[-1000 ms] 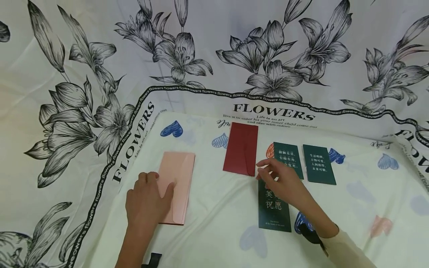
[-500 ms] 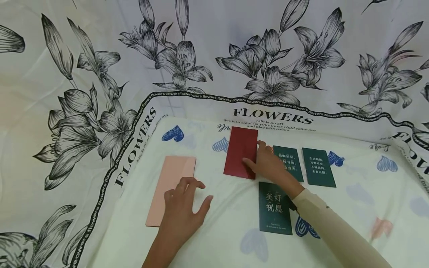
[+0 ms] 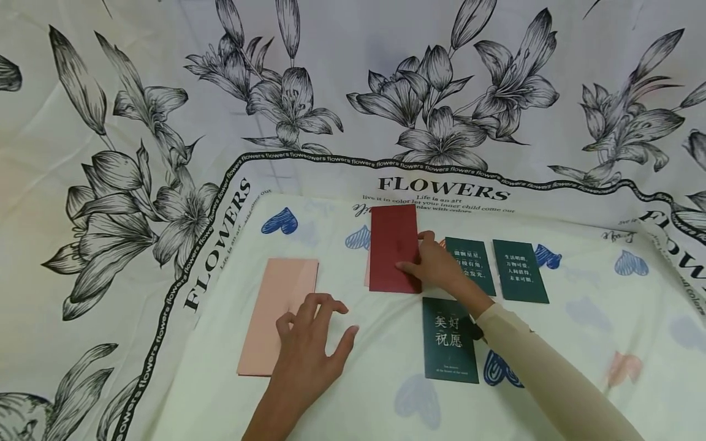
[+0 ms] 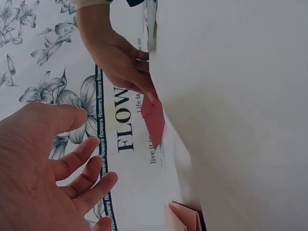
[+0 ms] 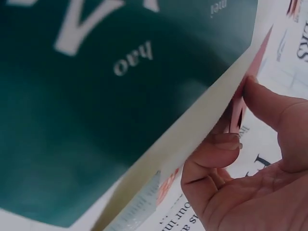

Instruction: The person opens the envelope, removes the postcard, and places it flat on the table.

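Right hand [image 3: 438, 266] pinches red envelope [image 3: 393, 245] at its right edge, near the cream cloth's [image 3: 353, 404] far edge; pink paper [image 3: 367, 274] peeks out at left. Left hand [image 3: 309, 346] spread, fingers bent, over right side of pink envelope [image 3: 276, 288] near cloth's left edge; contact unclear. Green cards [image 3: 520, 269] toward right.

I see a cream, heart-printed cloth [image 3: 353, 392] carrying a pale-pink rectangular paper envelope [image 3: 281, 291] and three dark-green rectangular lettered cards [image 3: 450, 340]; whether the deep-red rectangular paper envelope [image 3: 393, 245] touches it, I can't tell.
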The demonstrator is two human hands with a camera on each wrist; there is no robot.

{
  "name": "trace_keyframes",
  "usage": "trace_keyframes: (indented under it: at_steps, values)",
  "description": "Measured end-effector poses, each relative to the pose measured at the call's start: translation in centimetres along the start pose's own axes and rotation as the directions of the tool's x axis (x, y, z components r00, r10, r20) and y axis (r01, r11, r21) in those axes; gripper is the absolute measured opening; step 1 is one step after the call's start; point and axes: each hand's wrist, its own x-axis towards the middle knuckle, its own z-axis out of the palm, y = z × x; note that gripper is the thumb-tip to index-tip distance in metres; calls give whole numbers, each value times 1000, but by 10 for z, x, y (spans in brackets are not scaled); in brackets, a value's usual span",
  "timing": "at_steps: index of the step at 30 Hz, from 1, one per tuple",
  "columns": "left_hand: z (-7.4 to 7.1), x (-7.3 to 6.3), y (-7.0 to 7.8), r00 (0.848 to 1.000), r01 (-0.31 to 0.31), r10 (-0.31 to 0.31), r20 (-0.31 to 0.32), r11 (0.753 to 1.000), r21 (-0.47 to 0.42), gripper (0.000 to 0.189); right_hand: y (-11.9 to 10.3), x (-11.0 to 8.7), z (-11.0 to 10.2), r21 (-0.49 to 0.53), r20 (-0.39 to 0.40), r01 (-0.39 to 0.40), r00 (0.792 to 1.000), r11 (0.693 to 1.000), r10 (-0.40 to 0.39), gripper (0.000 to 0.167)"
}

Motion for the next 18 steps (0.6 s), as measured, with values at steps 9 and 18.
trace_keyframes:
  at_steps: [9, 18]
  values:
    - [2, -1, 4, 1000, -3, 3, 29, 1000, 4, 28, 5, 2, 4, 25, -34, 35, 999, 999, -34, 77]
    - [3, -3, 3, 999, 10, -10, 37, 1000, -4, 25, 0, -8, -7, 226, 1, 15, 1000, 974, -16, 59]
